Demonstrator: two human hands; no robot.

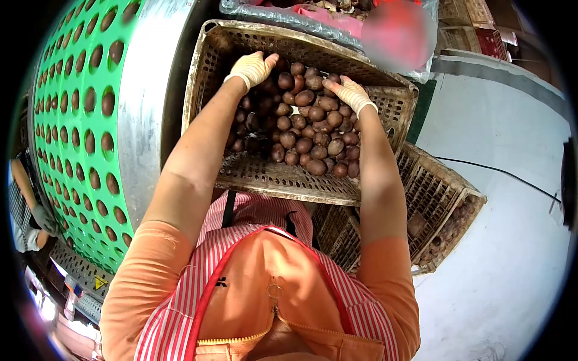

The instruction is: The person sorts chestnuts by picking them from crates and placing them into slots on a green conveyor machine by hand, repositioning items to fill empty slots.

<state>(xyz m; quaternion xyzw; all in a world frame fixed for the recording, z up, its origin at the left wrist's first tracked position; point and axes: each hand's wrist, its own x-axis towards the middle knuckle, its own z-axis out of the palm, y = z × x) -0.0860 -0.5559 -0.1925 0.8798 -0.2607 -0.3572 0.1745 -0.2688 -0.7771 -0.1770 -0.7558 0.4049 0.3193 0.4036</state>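
Inside a worn, dirty beige plastic crate [289, 183] lies a heap of round, brown-purple fruits that look like passion fruits [304, 129]. Both my hands reach into its far half, in pale ribbed gloves that seem to leave the fingertips bare. My left hand [253, 68] is at the far left of the heap, thumb apart from the fingers, which point down and are partly hidden. On the right, my right hand [351, 95] touches fruits at the heap's far edge, its thumb spread from the index finger. Neither hand visibly grips a fruit.
To the left stands a green perforated conveyor [81, 126] with fruits in its holes, edged by a metal panel [144, 90]. More crates [442, 180] stand at lower right, some with fruits. A plastic-lined container [331, 24] is beyond. Another person's gloved hand [45, 219] shows far left.
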